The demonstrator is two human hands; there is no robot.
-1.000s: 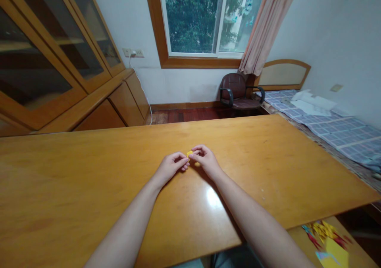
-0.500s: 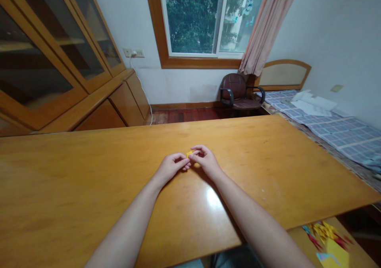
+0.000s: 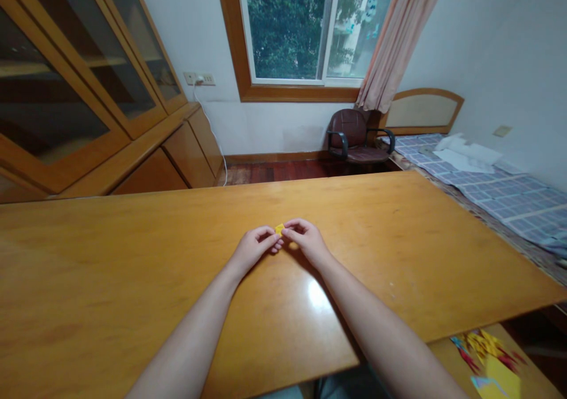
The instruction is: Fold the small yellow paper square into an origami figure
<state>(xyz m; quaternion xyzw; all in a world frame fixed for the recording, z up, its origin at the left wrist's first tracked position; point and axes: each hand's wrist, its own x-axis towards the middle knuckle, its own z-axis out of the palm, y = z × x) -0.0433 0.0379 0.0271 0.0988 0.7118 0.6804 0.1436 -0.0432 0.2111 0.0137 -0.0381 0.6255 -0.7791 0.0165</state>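
Note:
A small piece of folded yellow paper (image 3: pixel 279 229) is pinched between my two hands, just over the middle of the wooden table (image 3: pixel 133 245). My left hand (image 3: pixel 257 245) grips its left side between thumb and fingers. From the right, my right hand (image 3: pixel 305 238) holds it with thumb and fingertips, the index finger arched above. The fingertips cover part of the paper, so its full shape is hidden.
On a lower surface at the bottom right lie yellow paper sheets (image 3: pixel 502 378) and a heap of yellow, red and blue folded pieces (image 3: pixel 482 346). Beyond the table are a brown armchair (image 3: pixel 349 130), a bed (image 3: pixel 496 192) and a glass-fronted cabinet (image 3: pixel 101 139).
The yellow paper has shifted slightly left and more of it shows. My right hand's fingers have come down a little; both hands keep their pinch.

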